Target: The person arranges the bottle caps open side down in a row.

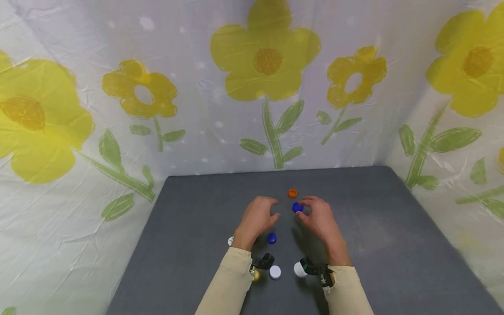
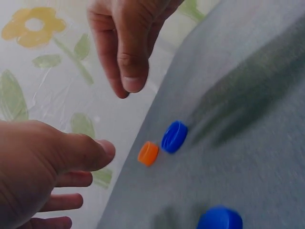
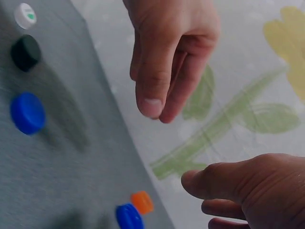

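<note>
In the head view my left hand (image 1: 256,221) hovers over the dark table with fingers loosely bent and thumb apart. My right hand (image 1: 319,218) is held facing it, thumb and fingers parted. An upturned blue cap (image 1: 297,207) appears between the right fingertips, but the left wrist view shows that blue cap (image 2: 174,137) lying on the table below, apart from the hand. Just beyond it sits an orange cap (image 1: 292,193). A second blue cap (image 1: 272,238), top up, lies nearer, right of the left wrist. Neither hand holds anything.
Closer in are two white caps (image 1: 275,272) and a gold cap (image 1: 256,275), partly hidden by the left wrist strap. The right wrist view shows a dark green cap (image 3: 25,53) beside a white cap with a green mark (image 3: 25,16). A flowered curtain (image 1: 197,131) surrounds the table.
</note>
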`<state>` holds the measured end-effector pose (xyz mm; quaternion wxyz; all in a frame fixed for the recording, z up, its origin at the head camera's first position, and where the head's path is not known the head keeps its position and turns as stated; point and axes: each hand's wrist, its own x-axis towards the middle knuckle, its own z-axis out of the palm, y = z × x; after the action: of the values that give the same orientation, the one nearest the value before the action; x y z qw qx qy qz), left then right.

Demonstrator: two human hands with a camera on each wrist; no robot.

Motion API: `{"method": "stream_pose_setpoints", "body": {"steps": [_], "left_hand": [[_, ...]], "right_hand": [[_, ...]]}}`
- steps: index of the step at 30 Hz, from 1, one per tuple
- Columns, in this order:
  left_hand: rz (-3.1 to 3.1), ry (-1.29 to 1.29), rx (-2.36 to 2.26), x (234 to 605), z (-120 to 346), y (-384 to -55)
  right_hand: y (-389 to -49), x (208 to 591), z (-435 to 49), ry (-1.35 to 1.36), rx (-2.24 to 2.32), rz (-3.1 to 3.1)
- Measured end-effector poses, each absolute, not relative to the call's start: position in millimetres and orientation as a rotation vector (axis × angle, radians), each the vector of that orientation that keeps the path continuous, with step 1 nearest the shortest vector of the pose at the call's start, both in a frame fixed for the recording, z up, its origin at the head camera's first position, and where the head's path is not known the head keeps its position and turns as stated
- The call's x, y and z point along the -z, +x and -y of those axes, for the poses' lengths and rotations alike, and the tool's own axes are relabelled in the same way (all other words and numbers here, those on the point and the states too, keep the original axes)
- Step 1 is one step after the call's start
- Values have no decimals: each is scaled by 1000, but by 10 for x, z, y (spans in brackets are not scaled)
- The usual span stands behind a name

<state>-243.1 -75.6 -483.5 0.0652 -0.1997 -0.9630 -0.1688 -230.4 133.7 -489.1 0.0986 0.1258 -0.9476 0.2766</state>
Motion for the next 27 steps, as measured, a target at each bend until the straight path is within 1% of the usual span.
{"method": "stream_pose_setpoints", "body": {"steps": [7,13,19,27], "left_hand": [[2943,-604,526,4831,509,-2572],[2998,-578,611,4907,382,-2702],[3058,-528,640,5084,286,-2841],[3039,-531,535,5258,142,-2954]], "right_hand": [[-2353,4826,-1434,302,-841,2822],[-2455,4810,-1501,276,-847,2832],[-2592,4915,-1545,245,-865,2868],[-2684,5027,-1551,200,-918,2895]]}}
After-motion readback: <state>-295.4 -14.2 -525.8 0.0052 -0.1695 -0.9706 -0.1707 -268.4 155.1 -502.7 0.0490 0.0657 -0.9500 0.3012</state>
